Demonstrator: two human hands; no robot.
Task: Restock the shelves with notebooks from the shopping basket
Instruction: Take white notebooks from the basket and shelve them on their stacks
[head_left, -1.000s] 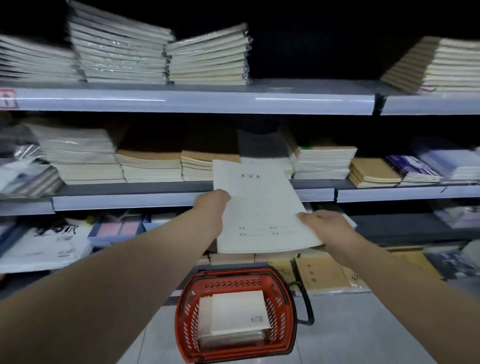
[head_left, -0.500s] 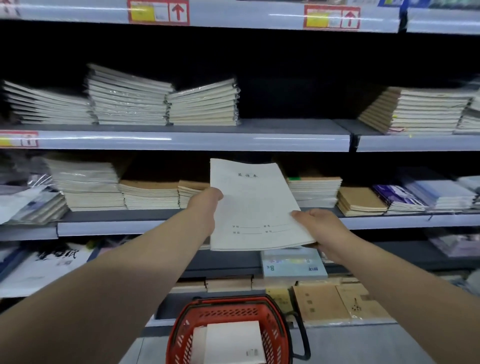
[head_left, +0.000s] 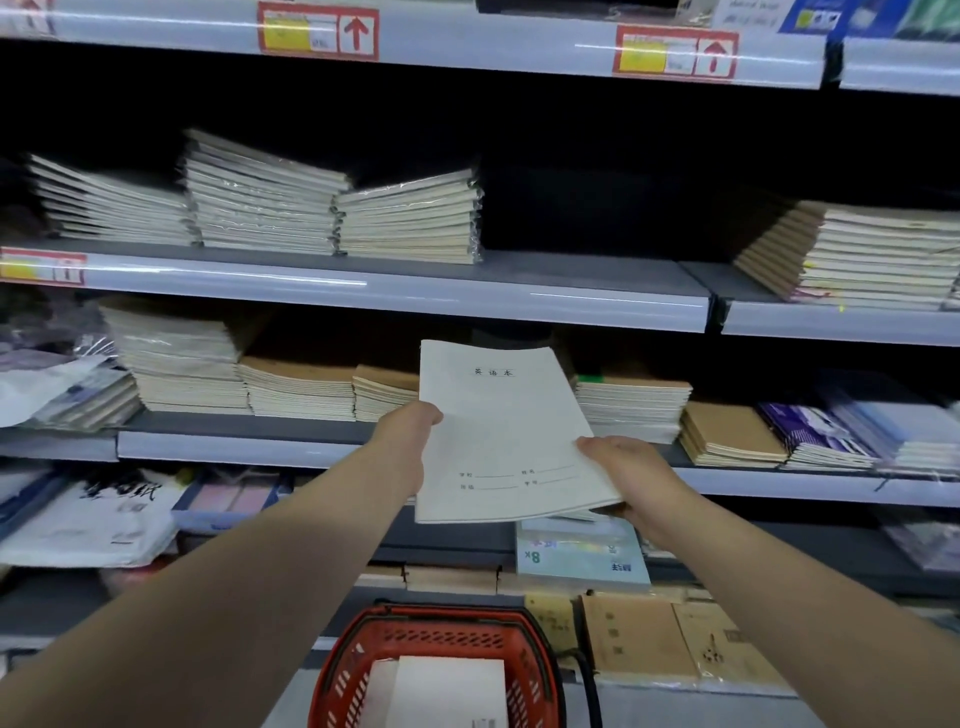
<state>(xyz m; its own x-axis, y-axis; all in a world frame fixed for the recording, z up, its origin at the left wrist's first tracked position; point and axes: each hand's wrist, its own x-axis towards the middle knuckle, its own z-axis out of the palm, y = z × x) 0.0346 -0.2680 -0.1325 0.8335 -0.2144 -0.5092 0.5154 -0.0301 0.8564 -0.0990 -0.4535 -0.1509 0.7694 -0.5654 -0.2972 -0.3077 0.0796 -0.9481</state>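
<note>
A thin stack of white notebooks (head_left: 498, 431) is held up in front of the middle shelf (head_left: 239, 447). My left hand (head_left: 408, 449) grips its left edge and my right hand (head_left: 626, 475) grips its lower right edge from beneath. Below, on the floor, stands the red shopping basket (head_left: 363, 654) with more white notebooks (head_left: 447, 691) inside. Behind the held stack, the middle shelf shows a dark gap between brown-covered piles (head_left: 301, 384) and a pile on the right (head_left: 631, 408).
The upper shelf (head_left: 597, 283) holds wrapped white notebook piles (head_left: 265, 200) at left, a bare stretch in the middle and a slanted pile (head_left: 872, 254) at right. Purple and blue books (head_left: 826, 436) lie far right. Lower shelves hold paper packs and brown books.
The view has tilted upward, bringing the top shelf's price tags into sight. The held notebooks stay in both hands, with little movement relative to the middle shelf over the last half second.
</note>
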